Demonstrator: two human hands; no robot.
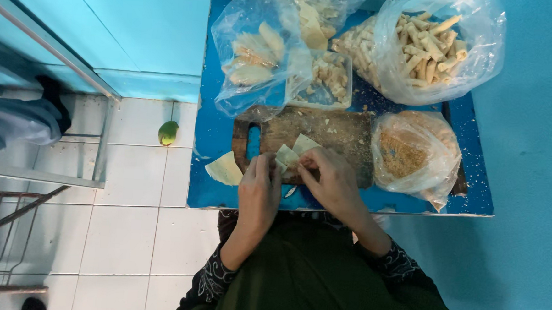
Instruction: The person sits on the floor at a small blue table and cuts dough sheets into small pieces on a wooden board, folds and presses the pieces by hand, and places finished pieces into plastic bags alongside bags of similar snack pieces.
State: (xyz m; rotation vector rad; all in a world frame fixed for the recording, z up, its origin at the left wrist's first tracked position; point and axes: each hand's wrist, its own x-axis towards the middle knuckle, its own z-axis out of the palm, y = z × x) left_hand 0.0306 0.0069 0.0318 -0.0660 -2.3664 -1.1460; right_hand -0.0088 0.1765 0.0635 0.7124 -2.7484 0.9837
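My left hand (259, 189) and my right hand (332, 179) meet over a worn wooden cutting board (337, 134) on a small blue table (214, 133). Between their fingertips they pinch a pale square wrapper (294, 151), partly folded, lying on the board. Another pale wrapper piece (225, 169) lies on the table just left of the board's handle hole. Whatever sits inside the fold is hidden by my fingers.
Clear plastic bags hold flat pale wrappers (254, 56), rolled pale sticks (429, 47) and brown crumbs (408, 152). A clear tub (329, 82) of small pieces stands behind the board. A green fruit (167, 132) lies on the white tiled floor, near a metal rack (29, 180).
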